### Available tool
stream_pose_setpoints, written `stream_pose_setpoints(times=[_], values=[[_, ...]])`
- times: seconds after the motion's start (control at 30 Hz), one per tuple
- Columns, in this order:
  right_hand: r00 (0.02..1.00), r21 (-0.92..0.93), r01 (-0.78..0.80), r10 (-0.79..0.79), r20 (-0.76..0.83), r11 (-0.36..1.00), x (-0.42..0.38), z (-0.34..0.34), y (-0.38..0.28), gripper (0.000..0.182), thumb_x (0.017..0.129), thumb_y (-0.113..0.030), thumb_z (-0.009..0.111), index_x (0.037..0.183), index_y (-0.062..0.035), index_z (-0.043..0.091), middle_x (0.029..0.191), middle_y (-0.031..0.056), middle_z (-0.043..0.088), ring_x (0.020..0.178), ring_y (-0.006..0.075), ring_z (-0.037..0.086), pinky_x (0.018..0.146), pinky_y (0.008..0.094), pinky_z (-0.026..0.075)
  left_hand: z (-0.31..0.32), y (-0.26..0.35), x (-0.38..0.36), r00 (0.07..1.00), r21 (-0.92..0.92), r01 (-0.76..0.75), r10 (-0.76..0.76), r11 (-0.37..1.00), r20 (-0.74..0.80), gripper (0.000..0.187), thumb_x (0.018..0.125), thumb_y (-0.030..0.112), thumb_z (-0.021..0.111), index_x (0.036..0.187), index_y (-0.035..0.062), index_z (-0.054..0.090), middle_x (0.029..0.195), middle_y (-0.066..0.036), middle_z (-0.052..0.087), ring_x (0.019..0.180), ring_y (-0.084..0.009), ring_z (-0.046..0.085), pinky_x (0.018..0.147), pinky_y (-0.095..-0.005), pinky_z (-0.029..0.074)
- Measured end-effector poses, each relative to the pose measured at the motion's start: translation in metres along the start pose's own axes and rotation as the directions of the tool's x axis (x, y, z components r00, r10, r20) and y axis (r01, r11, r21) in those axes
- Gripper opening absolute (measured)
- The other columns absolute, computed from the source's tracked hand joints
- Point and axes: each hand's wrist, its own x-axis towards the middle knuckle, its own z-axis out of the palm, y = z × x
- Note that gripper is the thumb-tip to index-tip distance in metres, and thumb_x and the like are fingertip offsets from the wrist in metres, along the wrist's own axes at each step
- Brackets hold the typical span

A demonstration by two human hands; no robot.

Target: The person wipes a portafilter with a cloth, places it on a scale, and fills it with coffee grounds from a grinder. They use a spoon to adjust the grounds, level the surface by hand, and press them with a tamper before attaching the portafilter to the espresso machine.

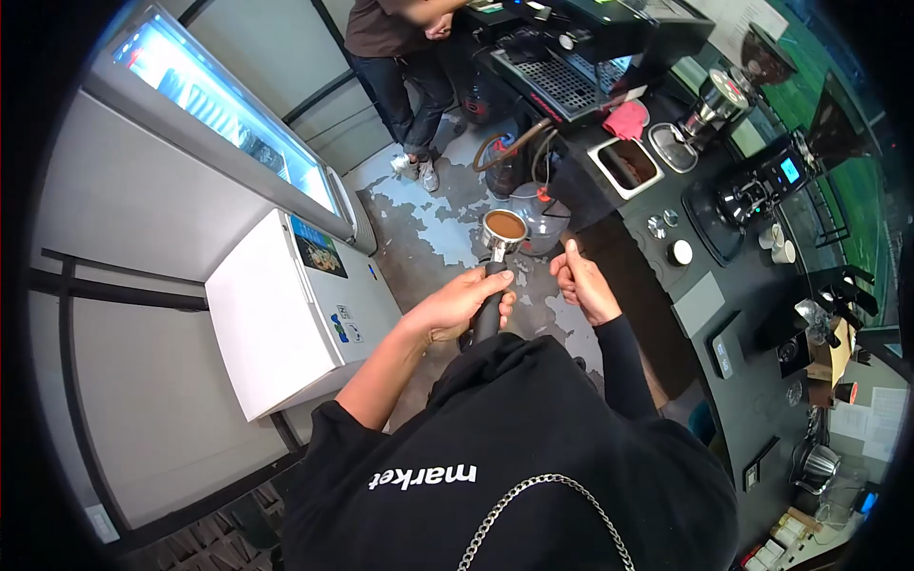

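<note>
My left hand [476,303] is wrapped round the black handle of a portafilter [490,309], its thumb along the top. The metal basket at the far end faces up and holds brown ground coffee [505,225] with a level surface. To the right, my right hand [581,283] is raised apart from the portafilter, thumb up and fingers curled inward; whether anything small is between them is hidden.
On the right, a dark counter [700,285] bears grinders [790,181], a metal container [625,167], small cups and a scale [725,352]. An espresso machine [562,76] and another person [400,76] are ahead. A white freezer [276,314] stands left.
</note>
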Motion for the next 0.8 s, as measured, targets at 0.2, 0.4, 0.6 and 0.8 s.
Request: stream_pose_setpoints(times=[0.2,0.4,0.6,0.8], values=[[0.998,-0.147,0.007,0.003,0.068,0.989,0.037,0.054,0.010,0.042,0.109,-0.044,0.045,0.108,-0.0051,0.060,0.068,-0.0007,0.060,0.051,0.0044,0.050,0.048,0.0208,0.040,-0.072,0.026,-0.012,1.000,0.055,0.015,-0.015,0.998,0.013,0.023,0.108,0.032,0.054,0.105,0.0094,0.050,0.090,0.001,0.056,0.077,-0.0079,0.057,0.070,-0.0275,0.055],[0.982,-0.166,0.185,-0.186,0.008,0.969,0.063,0.093,0.024,0.045,0.105,-0.013,0.041,0.150,-0.0101,0.036,0.132,0.0108,0.061,0.105,0.0188,0.065,0.085,0.0324,0.055,-0.104,0.044,-0.016,0.998,0.085,-0.056,0.057,0.995,-0.011,0.027,0.108,0.035,0.054,0.106,0.0082,0.048,0.090,0.000,0.057,0.078,-0.0076,0.058,0.071,-0.0270,0.054],[0.896,-0.258,0.122,0.005,0.443,0.958,0.088,0.130,-0.025,0.049,0.107,-0.046,0.051,0.129,-0.0034,0.061,0.113,0.0039,0.067,0.098,0.0132,0.064,0.087,0.0309,0.053,-0.124,0.080,0.001,0.923,0.340,-0.367,0.386,0.866,0.012,0.030,0.109,0.035,0.051,0.108,0.0059,0.046,0.091,-0.001,0.056,0.082,-0.0083,0.057,0.079,-0.0268,0.052],[0.924,0.079,0.244,-0.257,0.284,0.966,0.141,0.165,-0.102,0.060,0.109,-0.053,0.040,0.145,-0.0060,0.047,0.114,0.0120,0.067,0.083,0.0183,0.068,0.081,0.0338,0.054,-0.099,0.187,0.000,0.750,0.474,-0.625,0.645,0.619,0.146,0.046,0.113,0.041,0.032,0.127,0.0018,0.051,0.127,-0.017,0.066,0.114,-0.0188,0.063,0.098,-0.0362,0.052]])
